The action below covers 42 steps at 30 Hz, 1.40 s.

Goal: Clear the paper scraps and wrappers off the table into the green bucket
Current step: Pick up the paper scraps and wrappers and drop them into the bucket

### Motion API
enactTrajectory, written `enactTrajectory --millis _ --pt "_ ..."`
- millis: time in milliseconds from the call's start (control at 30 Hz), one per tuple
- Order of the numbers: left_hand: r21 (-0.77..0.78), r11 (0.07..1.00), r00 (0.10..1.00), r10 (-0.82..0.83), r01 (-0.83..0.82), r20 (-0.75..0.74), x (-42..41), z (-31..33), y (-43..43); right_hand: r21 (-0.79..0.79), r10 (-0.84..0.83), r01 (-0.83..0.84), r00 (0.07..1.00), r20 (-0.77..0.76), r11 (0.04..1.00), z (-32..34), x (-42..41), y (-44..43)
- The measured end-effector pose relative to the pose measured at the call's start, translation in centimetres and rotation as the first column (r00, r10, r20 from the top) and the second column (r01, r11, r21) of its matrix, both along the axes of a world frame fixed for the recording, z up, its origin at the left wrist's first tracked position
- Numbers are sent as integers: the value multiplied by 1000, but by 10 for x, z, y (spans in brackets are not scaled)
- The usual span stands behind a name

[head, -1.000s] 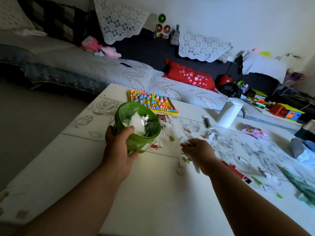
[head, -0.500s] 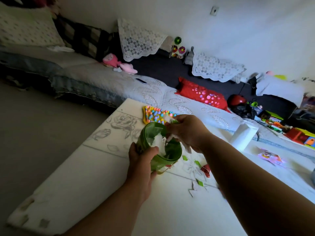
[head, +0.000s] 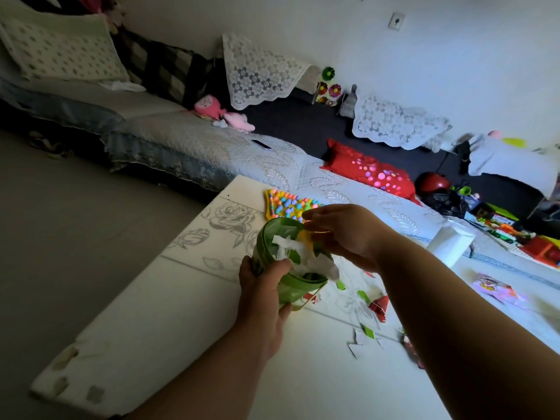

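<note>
My left hand (head: 263, 294) grips the side of the green bucket (head: 289, 291), which is tilted with its mouth toward the right, just above the white table (head: 181, 313). White paper scraps (head: 292, 247) lie in its mouth. My right hand (head: 342, 231) hovers over the rim with relaxed fingers pointing left, and I see nothing pinched in it. On the table to the right of the bucket lie a red wrapper (head: 378, 306), green bits (head: 368, 331) and white scraps (head: 356, 347).
A yellow board of coloured beads (head: 288, 204) lies behind the bucket near the table's far edge. A white paper roll (head: 450, 247) stands at the right, with a pink wrapper (head: 494, 287) beyond it. A sofa (head: 197, 140) runs along the far side.
My right hand carried scraps from the table up to the bucket and opened over it. My left hand lifted and tilted the bucket. The view swung left.
</note>
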<state>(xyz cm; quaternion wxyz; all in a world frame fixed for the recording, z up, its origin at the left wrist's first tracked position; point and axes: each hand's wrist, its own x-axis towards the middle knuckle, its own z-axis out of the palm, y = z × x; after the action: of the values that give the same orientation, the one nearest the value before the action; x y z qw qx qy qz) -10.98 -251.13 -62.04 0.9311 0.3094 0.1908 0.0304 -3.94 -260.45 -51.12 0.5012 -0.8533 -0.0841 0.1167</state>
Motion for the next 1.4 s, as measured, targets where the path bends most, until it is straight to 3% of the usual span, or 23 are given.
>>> enactTrajectory --millis 167,300,400,567,700,767,833,900,967,1033,1100,1233,1400 --pt "12 1000 1000 16 -16 25 0 -1 0 -367 28 33 987 158 929 7 -2 -5" --pt "47 999 999 7 -9 40 -1 -1 -6 -717 118 -69 993 18 693 2 -8 11" --pt "42 999 999 -6 5 43 -1 -2 -10 -745 138 -88 990 6 662 -9 -10 19" --pt "5 1000 999 3 -4 38 2 -4 -10 -675 122 -78 992 18 734 -16 -10 19" --pt "5 1000 999 29 -29 29 8 -7 -2 -329 25 -7 998 52 944 1 -13 3" --pt "0 999 998 54 -54 17 11 -6 4 -146 -29 40 996 80 988 10 -16 -10" --pt "-9 996 995 94 -94 17 14 -6 11 -80 -54 59 997 63 995 12 -18 -23" --pt "1 991 991 133 -133 15 16 -7 16 -145 -32 25 998 -45 989 -2 -14 -35" --pt "16 987 988 157 -157 9 17 -9 19 -335 -68 27 992 -110 942 -32 -10 -41" --pt "26 985 985 171 -171 9 18 -11 20 -618 -80 48 997 -23 785 -67 -4 -43" --pt "29 985 985 172 -173 22 18 -11 19 -752 -67 55 998 14 657 -95 0 -40" --pt "30 986 986 163 -164 32 21 -13 20 -754 -197 165 979 48 636 -120 17 -34" --pt "39 985 986 166 -167 17 26 -16 26 -721 -189 193 978 87 666 -124 31 -31"
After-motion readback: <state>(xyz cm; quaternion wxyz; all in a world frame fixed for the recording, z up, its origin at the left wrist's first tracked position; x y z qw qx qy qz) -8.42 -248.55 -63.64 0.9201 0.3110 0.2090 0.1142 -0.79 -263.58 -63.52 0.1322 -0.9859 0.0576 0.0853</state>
